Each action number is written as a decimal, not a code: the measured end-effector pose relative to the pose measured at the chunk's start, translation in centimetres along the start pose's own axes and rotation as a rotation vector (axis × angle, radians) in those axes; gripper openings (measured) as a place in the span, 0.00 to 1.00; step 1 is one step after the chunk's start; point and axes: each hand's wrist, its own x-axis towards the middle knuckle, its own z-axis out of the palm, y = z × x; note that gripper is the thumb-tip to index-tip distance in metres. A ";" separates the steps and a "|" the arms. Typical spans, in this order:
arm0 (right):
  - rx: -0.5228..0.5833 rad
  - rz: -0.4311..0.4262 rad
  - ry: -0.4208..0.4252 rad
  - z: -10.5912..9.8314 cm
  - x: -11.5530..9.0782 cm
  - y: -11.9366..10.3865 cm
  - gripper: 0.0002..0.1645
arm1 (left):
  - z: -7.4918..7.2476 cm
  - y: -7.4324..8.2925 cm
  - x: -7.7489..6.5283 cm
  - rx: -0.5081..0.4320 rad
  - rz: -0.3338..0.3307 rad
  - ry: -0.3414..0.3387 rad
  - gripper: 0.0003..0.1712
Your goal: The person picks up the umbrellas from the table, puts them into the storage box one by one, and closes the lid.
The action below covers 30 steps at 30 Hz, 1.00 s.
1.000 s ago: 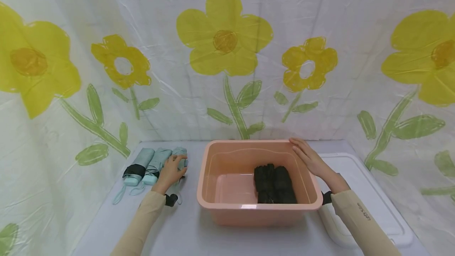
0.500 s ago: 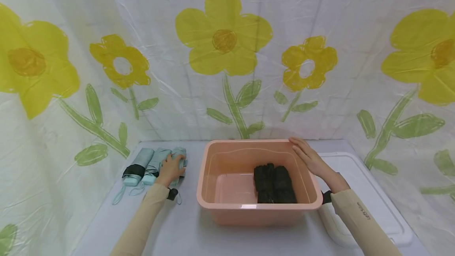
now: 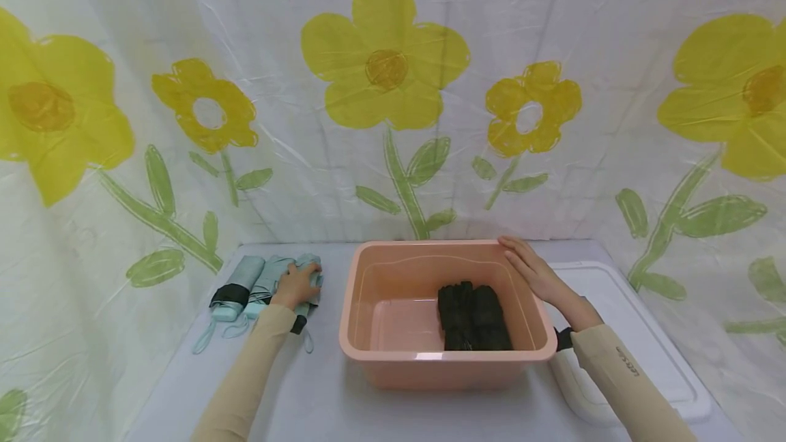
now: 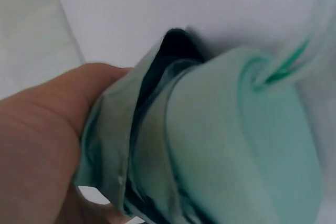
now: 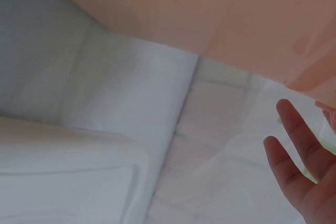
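Observation:
In the head view my left hand [image 3: 296, 285] lies over the rightmost of three pale mint folded umbrellas, fingers and thumb bent around its sides. The left wrist view shows that umbrella [image 4: 226, 145] close up, its smooth handle end and cord loop facing the camera and my thumb along its fabric. Left of it lie a middle umbrella [image 3: 267, 280], partly covered by my hand, and another umbrella [image 3: 248, 271] with a black band. My right hand [image 3: 537, 277] rests with fairly straight fingers on the right rim of a pink plastic tub [image 3: 442, 357].
Two black folded bundles [image 3: 475, 319] lie side by side in the right half of the tub. A white lid [image 3: 645, 353] lies flat on the table right of the tub, under my right forearm. A flower-printed curtain [image 3: 282, 196] stands close behind the table.
My left hand has shifted slightly forward and closed its fingers around the rightmost umbrella. The right hand and the tub have stayed in place.

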 end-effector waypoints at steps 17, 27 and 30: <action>0.032 -0.014 0.004 0.2 -0.4 0.3 0.25 | 0.5 -0.8 0.6 -0.025 -0.031 0.007 0.29; 0.033 -0.001 0.001 -0.1 0.1 -0.2 0.26 | -0.9 -0.8 0.5 -0.072 0.050 -0.067 0.30; 0.042 0.006 -0.003 -0.2 0.1 -0.2 0.25 | -1.3 -0.3 0.1 -0.079 0.067 -0.077 0.30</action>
